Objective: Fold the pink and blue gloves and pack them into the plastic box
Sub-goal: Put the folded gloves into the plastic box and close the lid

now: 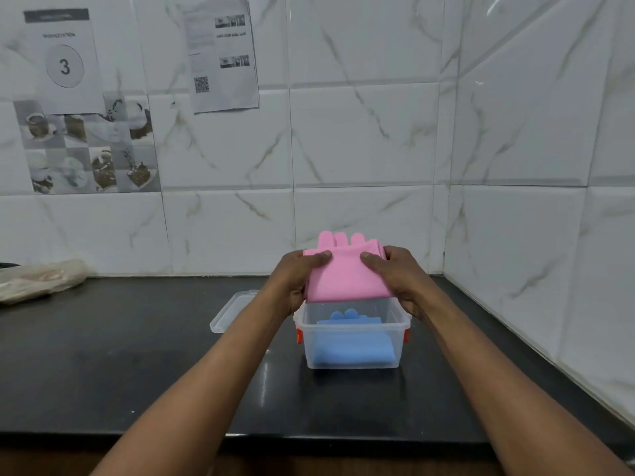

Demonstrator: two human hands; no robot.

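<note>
The folded pink gloves (345,274) hang just above the open clear plastic box (350,364), which has orange clips on its sides. My left hand (297,280) grips the pink bundle's left edge, thumb on top. My right hand (400,278) grips its right edge the same way. Inside the box lie the folded blue gloves (354,341), fingertips pointing to the wall. The pink bundle hides the box's far rim.
The box's clear lid (228,312) lies flat on the black counter (137,355) just left of the box, partly behind my left forearm. A crumpled plastic bag (37,280) sits at the far left by the tiled wall. A second tiled wall closes the right side.
</note>
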